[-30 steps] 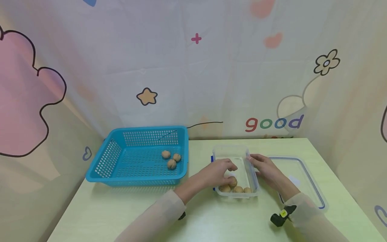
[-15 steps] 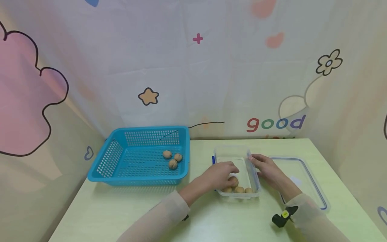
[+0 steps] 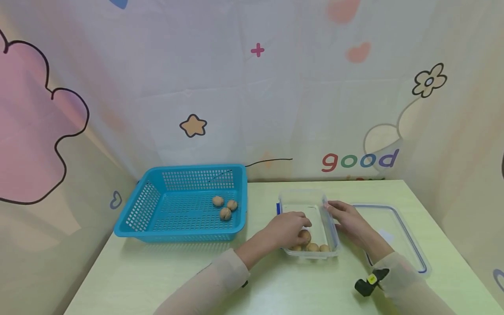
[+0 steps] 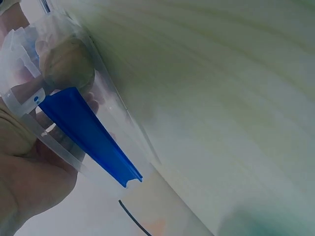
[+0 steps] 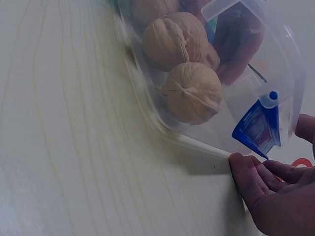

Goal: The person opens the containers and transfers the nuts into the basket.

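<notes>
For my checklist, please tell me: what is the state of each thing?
Box: open, upright, walnuts inside
Lid: off, flat on table
Blue latches: unfastened
Basket: upright, three walnuts inside
Left hand: in the box, touching a walnut, grip unclear
Right hand: against the box's right side

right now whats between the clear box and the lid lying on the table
In the head view, the right hand is between the clear box and the lid, its fingers at the box wall, with tabletop showing beside it.
</notes>
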Tool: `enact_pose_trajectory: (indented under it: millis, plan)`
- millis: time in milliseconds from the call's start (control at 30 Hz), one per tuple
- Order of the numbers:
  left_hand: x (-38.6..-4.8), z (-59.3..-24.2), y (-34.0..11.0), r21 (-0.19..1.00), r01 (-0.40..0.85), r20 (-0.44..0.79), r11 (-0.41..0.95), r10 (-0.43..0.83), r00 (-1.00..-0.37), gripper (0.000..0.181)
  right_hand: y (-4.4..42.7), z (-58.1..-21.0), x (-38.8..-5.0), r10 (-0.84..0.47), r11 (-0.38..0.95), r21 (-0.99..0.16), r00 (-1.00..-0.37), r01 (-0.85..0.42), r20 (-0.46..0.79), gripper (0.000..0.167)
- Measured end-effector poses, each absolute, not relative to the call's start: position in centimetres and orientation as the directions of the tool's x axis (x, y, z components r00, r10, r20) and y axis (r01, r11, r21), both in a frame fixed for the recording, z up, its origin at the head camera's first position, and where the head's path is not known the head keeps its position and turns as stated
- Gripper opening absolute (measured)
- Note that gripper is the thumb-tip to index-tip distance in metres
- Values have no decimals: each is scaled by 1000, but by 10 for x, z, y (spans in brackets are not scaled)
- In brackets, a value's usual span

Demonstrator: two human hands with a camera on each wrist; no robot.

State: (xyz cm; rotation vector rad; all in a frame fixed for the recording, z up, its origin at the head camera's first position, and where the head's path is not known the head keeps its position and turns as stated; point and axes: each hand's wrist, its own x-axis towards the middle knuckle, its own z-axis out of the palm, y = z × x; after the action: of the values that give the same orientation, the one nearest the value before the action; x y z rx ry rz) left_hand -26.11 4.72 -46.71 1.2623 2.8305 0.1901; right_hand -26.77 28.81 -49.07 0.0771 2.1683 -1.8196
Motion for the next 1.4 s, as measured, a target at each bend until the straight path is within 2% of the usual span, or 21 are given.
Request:
enact_pose_trajectory:
  millis: [233,567,900,1200,1400]
  plan:
    - [-259,-467,49,89,741,12,665,744,-668,38,289,-491,-267,-147,184,-952,-951,243,-272,78]
    - [-260,-467,49,78,756,25,649,757,-653,26,289,-491,-268,-147,184,-951,-950,247,-275,77]
    - [-259,-466,48,79,749,24,657,750,-661,26,289,-491,-268,-152,183,-955,-953,234,-262,78]
    - [-261,-466,48,102,742,10,662,745,-667,27,289,-491,-267,-155,178,-956,-953,231,-259,78]
    - [-265,-463,46,198,749,-6,632,765,-644,28,289,-492,-267,-158,176,-957,-954,229,-257,77]
